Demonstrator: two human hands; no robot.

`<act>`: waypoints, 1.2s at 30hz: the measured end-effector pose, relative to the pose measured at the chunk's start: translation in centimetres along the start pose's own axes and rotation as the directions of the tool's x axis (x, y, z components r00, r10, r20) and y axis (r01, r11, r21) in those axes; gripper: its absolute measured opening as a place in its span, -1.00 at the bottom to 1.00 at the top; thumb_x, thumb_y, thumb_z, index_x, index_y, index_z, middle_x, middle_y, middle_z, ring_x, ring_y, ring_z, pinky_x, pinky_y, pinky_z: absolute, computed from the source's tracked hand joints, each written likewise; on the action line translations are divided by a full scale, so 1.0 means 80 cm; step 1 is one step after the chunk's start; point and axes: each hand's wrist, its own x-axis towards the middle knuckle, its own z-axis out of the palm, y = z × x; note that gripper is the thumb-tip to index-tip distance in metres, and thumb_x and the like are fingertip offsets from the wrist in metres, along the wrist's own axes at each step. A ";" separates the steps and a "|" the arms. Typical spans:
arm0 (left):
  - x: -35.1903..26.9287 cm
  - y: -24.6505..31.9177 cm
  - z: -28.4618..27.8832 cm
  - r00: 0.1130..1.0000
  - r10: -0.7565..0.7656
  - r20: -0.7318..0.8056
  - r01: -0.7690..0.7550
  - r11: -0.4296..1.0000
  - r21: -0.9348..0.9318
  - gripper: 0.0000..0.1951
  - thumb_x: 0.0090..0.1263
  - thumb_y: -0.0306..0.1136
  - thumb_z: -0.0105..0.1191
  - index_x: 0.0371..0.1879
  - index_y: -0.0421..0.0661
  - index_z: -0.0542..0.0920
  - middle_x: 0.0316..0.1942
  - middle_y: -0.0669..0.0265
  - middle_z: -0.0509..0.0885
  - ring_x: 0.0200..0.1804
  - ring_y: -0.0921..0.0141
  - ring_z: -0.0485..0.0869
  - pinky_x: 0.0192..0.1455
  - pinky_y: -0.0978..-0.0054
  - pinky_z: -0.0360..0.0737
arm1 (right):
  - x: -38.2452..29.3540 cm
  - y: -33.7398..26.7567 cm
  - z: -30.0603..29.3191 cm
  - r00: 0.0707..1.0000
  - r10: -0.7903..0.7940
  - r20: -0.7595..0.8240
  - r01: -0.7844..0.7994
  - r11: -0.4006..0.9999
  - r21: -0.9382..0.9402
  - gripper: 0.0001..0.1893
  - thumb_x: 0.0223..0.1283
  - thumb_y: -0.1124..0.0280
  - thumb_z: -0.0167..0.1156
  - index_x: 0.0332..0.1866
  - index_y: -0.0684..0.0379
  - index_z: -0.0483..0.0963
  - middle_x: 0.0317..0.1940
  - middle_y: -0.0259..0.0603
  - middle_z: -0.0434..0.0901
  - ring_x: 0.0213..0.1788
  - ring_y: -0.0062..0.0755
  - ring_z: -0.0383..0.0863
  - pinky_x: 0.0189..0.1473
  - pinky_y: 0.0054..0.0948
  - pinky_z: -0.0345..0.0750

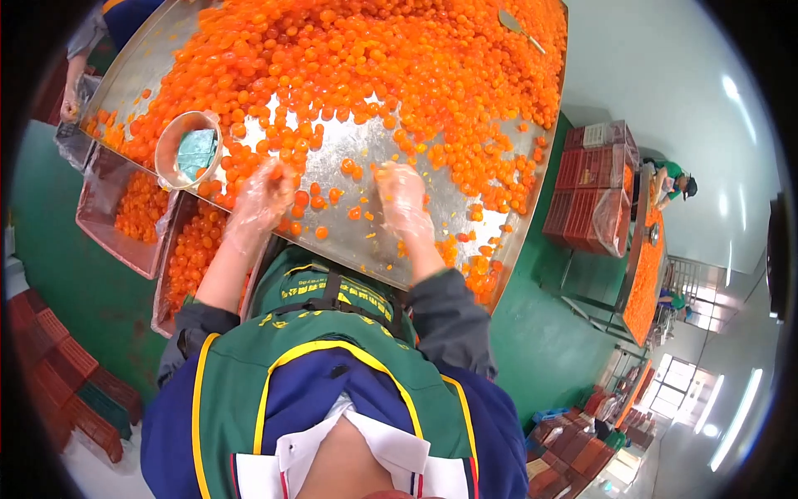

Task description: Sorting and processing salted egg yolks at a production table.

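Observation:
A stainless steel table [349, 140] bears a large heap of glossy orange balls that look like egg yolks or small candied fruit [330, 56]. Over its near edge is my left hand [268, 190] in a clear plastic glove, fingers curled in, with something orange partly visible at the fingertips. My right hand [399, 187], gloved the same way, is curled low over bare metal; whether it holds a piece is hidden. Between the hands lie several loose orange balls [318, 201] and small yellow-orange scraps. A round plastic tub [163, 150] with green pads inside stands left of my left hand.
Red plastic crates [118, 249] lined with film hold orange pieces below the table's left edge. A co-worker's hand [70, 107] is at the far left. A spatula [511, 22] lies on the heap. Stacked crates [586, 187] and another laden table [645, 287] stand right.

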 end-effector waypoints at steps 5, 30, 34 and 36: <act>-0.039 0.058 -0.078 0.965 0.225 0.132 -0.233 0.971 0.047 -0.89 0.50 -0.43 0.09 -0.21 -0.22 0.58 -0.40 0.34 0.60 -0.48 0.57 0.53 -0.56 0.73 0.48 | 0.043 0.000 0.049 0.963 -0.122 0.239 0.132 0.991 -0.026 -0.94 0.15 0.47 0.14 -0.31 0.17 0.53 -0.36 0.07 0.60 -0.19 0.11 0.63 -0.12 -0.05 0.58; -0.001 0.041 0.025 0.999 -0.030 0.046 -0.051 -0.186 0.981 -0.49 0.58 0.09 -0.20 -0.13 -0.16 0.63 -0.22 0.09 0.72 -0.11 0.13 0.69 -0.03 0.13 0.58 | 0.012 -0.157 0.078 0.908 -0.204 0.365 0.139 0.971 0.196 -0.79 0.12 0.51 0.17 -0.11 0.16 0.54 -0.19 0.05 0.55 -0.10 0.10 0.66 -0.08 -0.06 0.63; -0.019 0.065 -0.005 0.885 0.134 0.446 -0.391 -0.306 0.868 -0.64 0.60 -0.12 -0.06 0.02 -0.20 0.56 0.01 0.23 0.66 0.08 0.30 0.60 0.07 0.23 0.52 | 0.010 -0.127 0.100 0.946 -0.302 0.119 0.238 0.895 0.378 -0.75 0.10 0.55 0.23 -0.08 0.18 0.55 -0.26 0.01 0.60 -0.20 0.07 0.64 -0.15 -0.08 0.61; -0.074 0.094 -0.025 0.904 0.211 0.372 -0.413 0.201 0.888 -0.71 0.52 -0.17 0.08 -0.12 -0.20 0.54 -0.30 0.37 0.46 -0.19 0.51 0.44 -0.08 0.45 0.45 | 0.008 -0.129 0.086 0.955 -0.296 -0.017 0.268 0.839 0.473 -0.74 0.13 0.56 0.25 -0.04 0.19 0.55 -0.26 -0.04 0.63 -0.26 -0.02 0.65 -0.21 -0.13 0.62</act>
